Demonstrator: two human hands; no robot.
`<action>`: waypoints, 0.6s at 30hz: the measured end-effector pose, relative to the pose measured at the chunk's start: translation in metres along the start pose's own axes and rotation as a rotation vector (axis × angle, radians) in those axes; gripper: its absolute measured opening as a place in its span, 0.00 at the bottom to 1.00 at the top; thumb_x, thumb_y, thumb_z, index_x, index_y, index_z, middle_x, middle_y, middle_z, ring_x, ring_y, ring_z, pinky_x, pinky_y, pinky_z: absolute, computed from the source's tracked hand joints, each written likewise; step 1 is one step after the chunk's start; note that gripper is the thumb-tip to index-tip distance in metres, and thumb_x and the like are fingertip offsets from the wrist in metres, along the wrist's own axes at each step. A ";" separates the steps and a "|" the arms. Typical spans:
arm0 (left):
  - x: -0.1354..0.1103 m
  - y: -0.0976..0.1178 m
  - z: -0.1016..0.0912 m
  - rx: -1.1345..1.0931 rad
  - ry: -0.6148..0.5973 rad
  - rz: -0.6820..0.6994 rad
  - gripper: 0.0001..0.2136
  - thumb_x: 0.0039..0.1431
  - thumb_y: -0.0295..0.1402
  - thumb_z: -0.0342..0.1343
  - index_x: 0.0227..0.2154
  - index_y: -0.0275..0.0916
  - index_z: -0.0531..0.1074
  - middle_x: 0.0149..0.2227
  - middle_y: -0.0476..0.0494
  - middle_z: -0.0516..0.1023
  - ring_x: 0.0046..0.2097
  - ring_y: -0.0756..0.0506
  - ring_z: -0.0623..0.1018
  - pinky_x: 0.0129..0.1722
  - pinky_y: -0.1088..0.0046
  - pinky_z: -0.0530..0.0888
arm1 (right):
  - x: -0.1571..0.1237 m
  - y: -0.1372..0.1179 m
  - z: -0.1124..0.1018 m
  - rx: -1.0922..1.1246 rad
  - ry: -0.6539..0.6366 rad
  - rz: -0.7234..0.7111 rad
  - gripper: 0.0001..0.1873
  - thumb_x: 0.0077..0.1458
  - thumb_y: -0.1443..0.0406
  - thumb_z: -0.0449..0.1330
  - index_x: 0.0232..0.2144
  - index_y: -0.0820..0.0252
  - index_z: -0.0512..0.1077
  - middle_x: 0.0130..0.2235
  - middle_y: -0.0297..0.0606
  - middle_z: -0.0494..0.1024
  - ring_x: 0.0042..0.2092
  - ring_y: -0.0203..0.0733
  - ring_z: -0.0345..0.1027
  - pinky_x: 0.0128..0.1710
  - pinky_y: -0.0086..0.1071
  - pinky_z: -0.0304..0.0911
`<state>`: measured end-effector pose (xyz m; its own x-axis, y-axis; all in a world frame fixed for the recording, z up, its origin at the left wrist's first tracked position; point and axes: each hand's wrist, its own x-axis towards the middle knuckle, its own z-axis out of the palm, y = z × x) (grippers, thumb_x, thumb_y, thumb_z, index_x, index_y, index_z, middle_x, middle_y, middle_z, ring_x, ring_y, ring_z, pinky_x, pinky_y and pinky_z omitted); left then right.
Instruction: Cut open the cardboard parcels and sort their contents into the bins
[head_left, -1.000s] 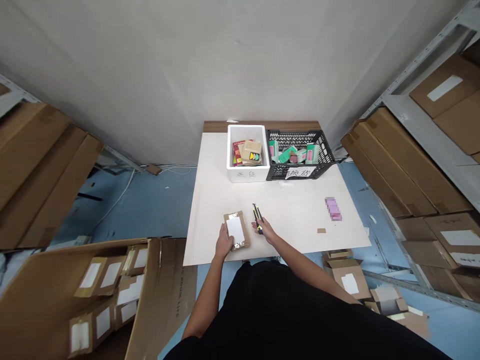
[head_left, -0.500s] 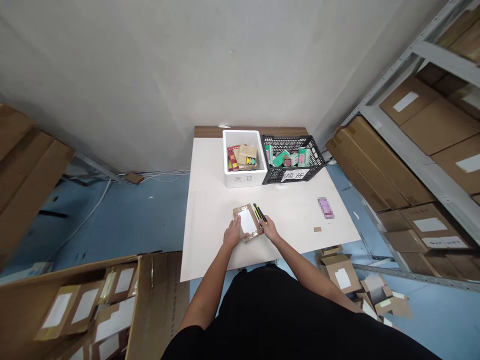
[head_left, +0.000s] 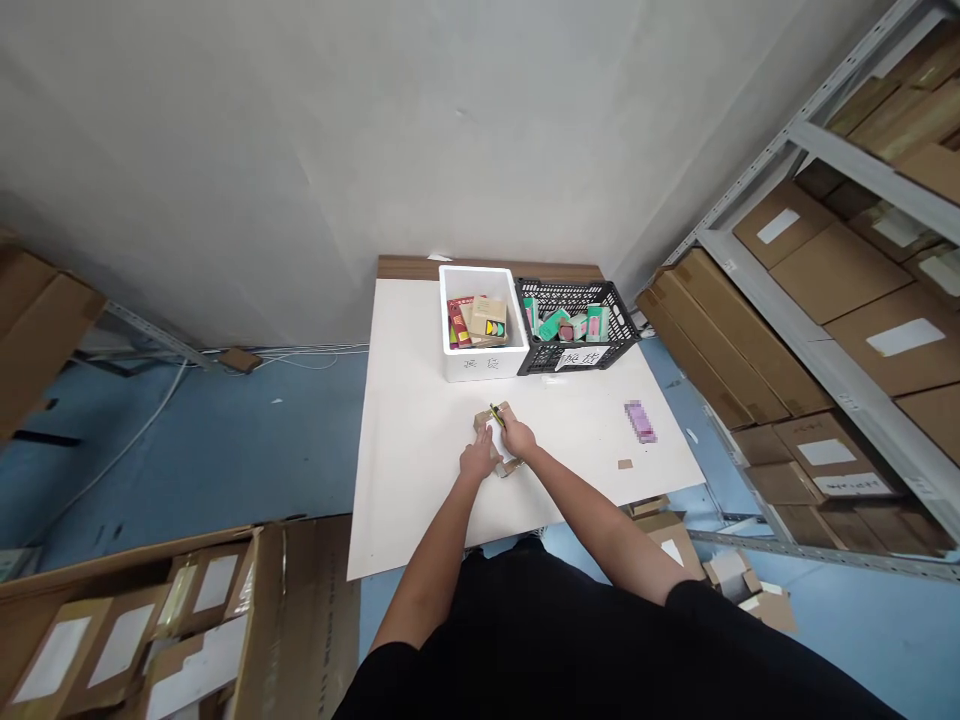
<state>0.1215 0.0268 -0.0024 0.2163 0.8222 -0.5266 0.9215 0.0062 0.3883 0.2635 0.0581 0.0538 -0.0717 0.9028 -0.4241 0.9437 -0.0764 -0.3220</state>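
A small brown cardboard parcel (head_left: 484, 421) with a white label lies on the white table (head_left: 420, 460), mostly covered by my hands. My left hand (head_left: 479, 462) presses down on its near left side, fingers curled over it. My right hand (head_left: 517, 438) is closed on a yellow and black utility knife (head_left: 496, 416), whose tip rests on the parcel's top.
A white foam box (head_left: 480, 322) of coloured packs and a black plastic crate (head_left: 574, 322) of green packs stand at the table's back. A pink item (head_left: 638, 421) and a brown scrap (head_left: 625, 464) lie to the right. A big carton (head_left: 172, 620) of parcels sits lower left; shelves of boxes (head_left: 825, 300) at right.
My right hand picked the knife up off the table and brought it onto the parcel. My left hand slid the parcel to the right and further from me.
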 end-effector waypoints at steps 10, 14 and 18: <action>0.000 0.003 0.006 0.036 0.041 -0.018 0.41 0.65 0.54 0.53 0.76 0.61 0.39 0.79 0.52 0.35 0.59 0.33 0.75 0.51 0.58 0.76 | -0.055 0.031 -0.002 -0.118 -0.149 0.018 0.30 0.68 0.63 0.55 0.70 0.51 0.59 0.54 0.46 0.81 0.53 0.53 0.77 0.47 0.36 0.66; 0.001 0.002 0.004 0.065 0.055 -0.031 0.41 0.65 0.55 0.52 0.76 0.60 0.39 0.79 0.52 0.36 0.58 0.33 0.75 0.51 0.57 0.76 | -0.093 0.049 -0.005 -0.151 -0.205 0.033 0.28 0.66 0.67 0.53 0.67 0.50 0.63 0.51 0.46 0.82 0.50 0.54 0.78 0.42 0.36 0.66; -0.001 0.008 0.001 0.082 0.064 -0.057 0.41 0.65 0.55 0.51 0.76 0.58 0.40 0.79 0.50 0.38 0.58 0.33 0.74 0.50 0.58 0.77 | -0.124 0.076 -0.011 -0.127 -0.278 0.051 0.26 0.61 0.68 0.55 0.61 0.50 0.69 0.47 0.45 0.83 0.45 0.54 0.78 0.39 0.35 0.64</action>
<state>0.1292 0.0250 0.0008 0.1444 0.8563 -0.4958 0.9555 0.0097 0.2950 0.3481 -0.0546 0.0912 -0.0920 0.7477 -0.6577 0.9799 -0.0496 -0.1934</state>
